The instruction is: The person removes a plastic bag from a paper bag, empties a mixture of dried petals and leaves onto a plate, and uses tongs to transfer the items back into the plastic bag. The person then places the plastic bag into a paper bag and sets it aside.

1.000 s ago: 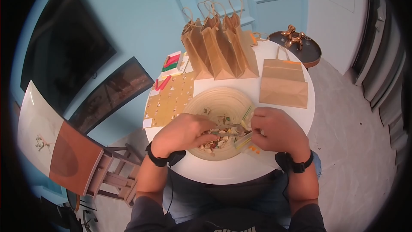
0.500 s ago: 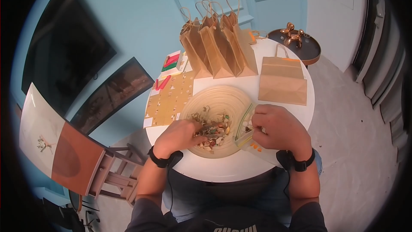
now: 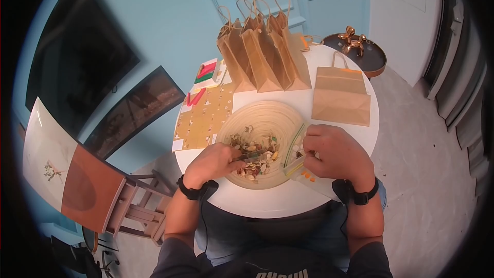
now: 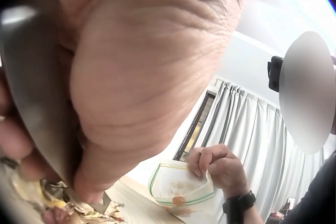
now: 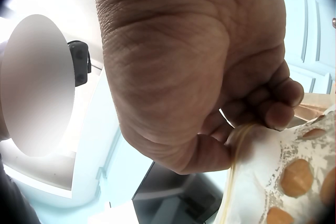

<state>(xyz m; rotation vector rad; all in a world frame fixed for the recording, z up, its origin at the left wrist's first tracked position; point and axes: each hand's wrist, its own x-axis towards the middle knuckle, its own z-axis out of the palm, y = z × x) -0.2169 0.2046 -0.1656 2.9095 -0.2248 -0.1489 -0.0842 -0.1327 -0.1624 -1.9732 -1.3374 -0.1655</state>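
My left hand (image 3: 212, 163) grips a pair of metal tongs (image 4: 35, 77), whose tips reach down into a dried, potpourri-like mix (image 3: 263, 167). That mix of pale, brown and green bits lies in a wide, shallow bowl (image 3: 237, 116) with a ringed, wood-coloured surface. At the bowl's right side, my right hand (image 3: 337, 153) pinches the rim of a clear zip bag (image 4: 181, 184) between thumb and fingers. The bag's mouth gapes towards the bowl, with green and yellow lines along its seal. Orange spots and some light contents show on it in the right wrist view.
Several brown paper bags (image 3: 265, 64) stand behind the bowl on the round white table (image 3: 247, 207). Another paper bag (image 3: 340, 100) lies flat at the right. Patterned paper (image 3: 203, 118) and pink strips (image 3: 195, 97) lie to the left.
The tongs have moved left from the bag's mouth back over the bowl, down into the dried mix. My right hand keeps holding the bag in nearly the same place.
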